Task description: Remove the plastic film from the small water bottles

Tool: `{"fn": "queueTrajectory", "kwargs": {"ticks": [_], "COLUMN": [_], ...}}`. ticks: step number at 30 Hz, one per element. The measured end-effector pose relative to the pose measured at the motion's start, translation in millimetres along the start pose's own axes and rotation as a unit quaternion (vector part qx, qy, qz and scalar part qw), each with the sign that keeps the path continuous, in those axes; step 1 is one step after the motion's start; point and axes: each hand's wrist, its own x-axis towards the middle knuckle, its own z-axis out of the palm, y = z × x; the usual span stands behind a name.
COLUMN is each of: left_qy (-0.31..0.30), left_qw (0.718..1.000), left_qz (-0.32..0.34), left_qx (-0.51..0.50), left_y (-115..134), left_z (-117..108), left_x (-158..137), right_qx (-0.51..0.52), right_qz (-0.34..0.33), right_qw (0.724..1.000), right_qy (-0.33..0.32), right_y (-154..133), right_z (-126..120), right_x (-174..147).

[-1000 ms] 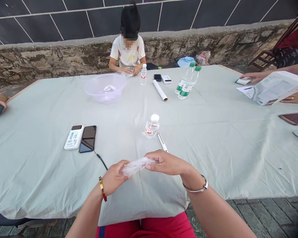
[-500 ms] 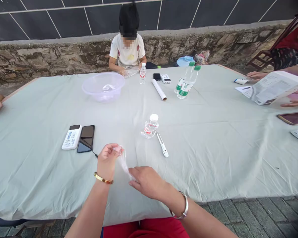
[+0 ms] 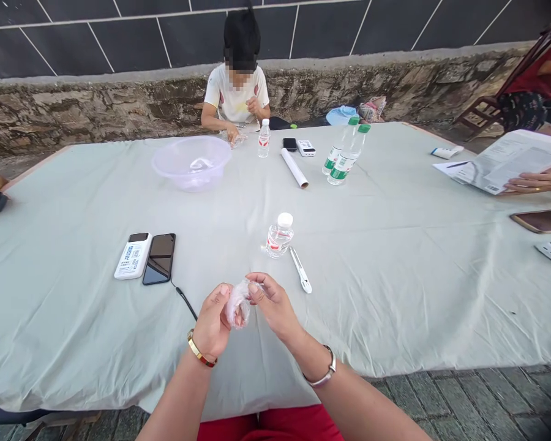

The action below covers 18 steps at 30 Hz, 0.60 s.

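Note:
Above the front edge of the cloth-covered table, a crumpled piece of clear plastic film is bunched between my two hands. My left hand is closed on its left side, the thumb pressed on top. The fingers of my right hand pinch the film's upper right part. Something faintly pink shows through the film; I cannot make out what it is. Just beyond my hands stand a small water bottle with a white cap and a white utility knife.
A white power bank and a black phone lie left. Farther back are a clear purple basin, a white roll and green-capped bottles. A person sits opposite; another person's hand holds a printed sheet at right.
My right hand has moved up and my left hand slightly right and down. The film, stretched between them before, is now bunched up. The person opposite has raised one hand.

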Motion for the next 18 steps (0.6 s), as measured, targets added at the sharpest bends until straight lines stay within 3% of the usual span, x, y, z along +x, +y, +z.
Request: {"fn": "queueTrajectory", "kwargs": {"ticks": [3,6,11,13,15,16,18], "left_qy": [0.062,0.108,0.129,0.121,0.12,0.121,0.122], "left_qw": [0.996,0.991,0.989,0.991,0.992,0.991,0.989], "left_qz": [0.045,0.076,0.03,0.001,-0.015,-0.017,-0.011], "left_qx": [-0.036,0.0,0.066,0.049,0.047,0.055,0.081], "left_y": [-4.3,-6.3,1.7,5.8,8.1,8.6,8.5], "left_z": [0.3,2.0,-1.1,-7.2,-13.7,-16.0,-17.5], "left_x": [4.8,7.2,8.0,9.4,10.9,11.6,12.9], "right_qx": [-0.043,-0.123,-0.159,-0.166,-0.196,-0.218,-0.285], "right_qz": [-0.05,-0.105,-0.131,-0.096,-0.034,-0.005,0.014], "right_qw": [0.997,0.982,0.966,0.977,0.977,0.962,0.927], "right_qy": [-0.048,-0.102,-0.158,-0.094,0.075,0.167,0.243], "right_y": [1.1,-8.5,-17.7,-13.4,-5.9,-1.7,6.1], "right_z": [9.8,19.3,11.4,-11.2,-41.7,-57.2,-82.4], "right_x": [-12.2,-23.6,-24.4,-13.0,5.2,15.8,37.4]}}
